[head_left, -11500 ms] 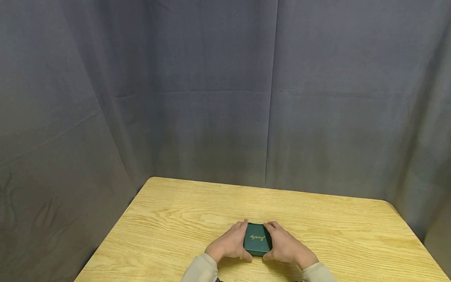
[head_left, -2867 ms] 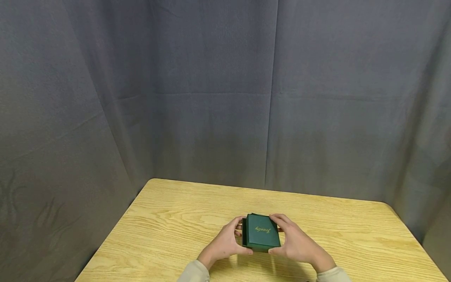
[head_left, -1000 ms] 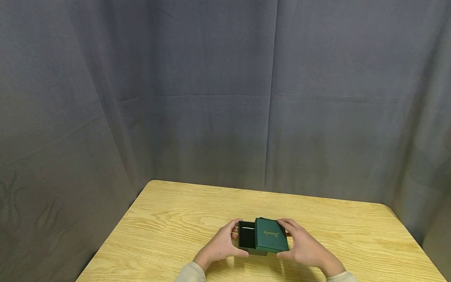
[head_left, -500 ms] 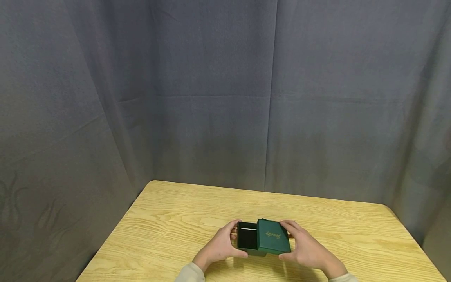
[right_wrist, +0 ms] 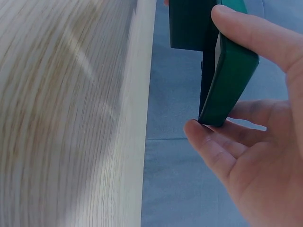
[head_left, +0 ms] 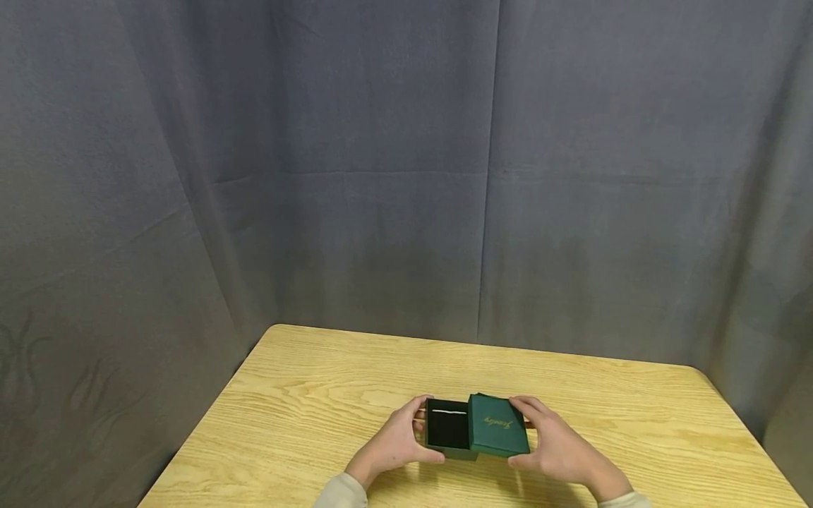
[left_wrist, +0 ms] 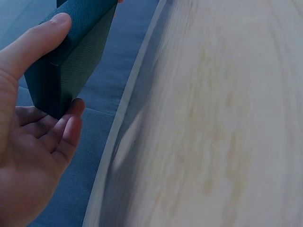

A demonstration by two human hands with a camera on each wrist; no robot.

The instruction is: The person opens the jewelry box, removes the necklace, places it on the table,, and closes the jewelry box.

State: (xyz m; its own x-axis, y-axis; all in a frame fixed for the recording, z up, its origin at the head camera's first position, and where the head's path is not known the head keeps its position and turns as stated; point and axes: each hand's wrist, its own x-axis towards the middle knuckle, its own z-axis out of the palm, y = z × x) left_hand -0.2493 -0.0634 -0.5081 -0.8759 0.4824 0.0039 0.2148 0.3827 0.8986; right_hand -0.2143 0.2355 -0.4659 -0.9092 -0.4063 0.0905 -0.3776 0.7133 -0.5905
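A dark green jewelry box is parted into a base (head_left: 452,454) and a lid (head_left: 498,426) with gold lettering. My left hand (head_left: 395,439) grips the base at its left end, thumb on the near side and fingers behind. My right hand (head_left: 554,443) pinches the lid by its right edge. The lid still overlaps the base's right part and hides what lies below it. Black lining shows in the uncovered left part, crossed by a thin white strip (head_left: 448,411) near the far wall. In the right wrist view the lid (right_wrist: 232,80) tilts against the base (right_wrist: 191,28).
Both hands hold the box over a wood-grain table (head_left: 305,409), near its front. Grey curtains (head_left: 381,247) hang behind the table and along its sides.
Hands first clasped the covered box; the lid has since shifted rightward with my right hand, baring more black lining and the white strip. My left hand and the base have edged left.
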